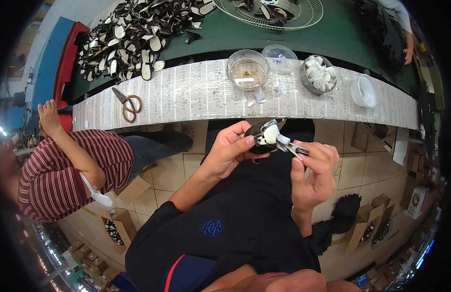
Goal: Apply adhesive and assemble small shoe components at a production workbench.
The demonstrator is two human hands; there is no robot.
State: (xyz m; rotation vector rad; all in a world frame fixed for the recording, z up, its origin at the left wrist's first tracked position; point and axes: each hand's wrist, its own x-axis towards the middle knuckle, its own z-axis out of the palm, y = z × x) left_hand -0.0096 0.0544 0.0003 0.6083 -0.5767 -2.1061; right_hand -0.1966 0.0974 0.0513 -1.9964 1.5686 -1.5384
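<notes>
Over my lap, just off the table's near edge, my left hand (227, 152) is closed around a black shoe upper (256, 130) with a white inner patch and small dark holes. My right hand (315, 171) pinches a small silver metal tool (295, 149) with two thin arms, perhaps tweezers or a clip. A small white pad (284, 139) sits at the tool's end, against or close to the upper. My fingers partly cover both the upper and the tool.
The paper-covered table strip (186, 92) bears scissors (128, 105), a bowl of liquid (248, 78), a tin of white pads (318, 78) and a white cup (365, 91). Behind lie piled black-and-white shoe pieces (133, 41) and a wire basket (303, 24). A person in stripes (79, 170) sits left.
</notes>
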